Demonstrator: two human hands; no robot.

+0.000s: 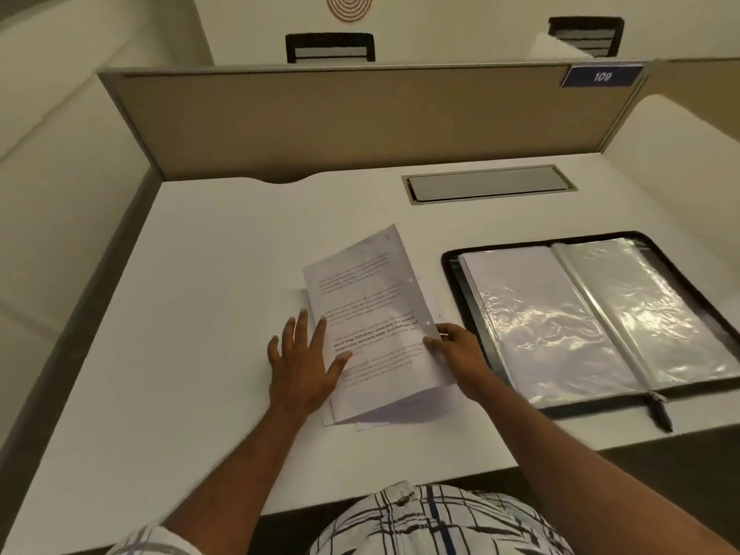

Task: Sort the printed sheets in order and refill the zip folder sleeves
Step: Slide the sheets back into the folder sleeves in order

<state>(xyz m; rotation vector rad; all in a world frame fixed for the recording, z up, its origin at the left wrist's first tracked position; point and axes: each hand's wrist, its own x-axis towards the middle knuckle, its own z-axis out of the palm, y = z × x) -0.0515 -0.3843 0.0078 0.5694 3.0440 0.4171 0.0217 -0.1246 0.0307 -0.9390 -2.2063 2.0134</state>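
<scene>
Sheets (372, 326) pinched by right fingers (434, 346) (left fingers (304, 326) spread) beside open folder (592, 314) holding clear sleeves (656, 306).

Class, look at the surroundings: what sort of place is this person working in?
Probably a library or office study carrel: a beige divider panel, a blue number plate reading 109, and a grey cable hatch in the white desk.

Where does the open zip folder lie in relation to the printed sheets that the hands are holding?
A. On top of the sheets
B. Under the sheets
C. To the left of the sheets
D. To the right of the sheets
D: the zip folder lies open on the desk to the right of the printed sheets, beyond the right hand.
</scene>
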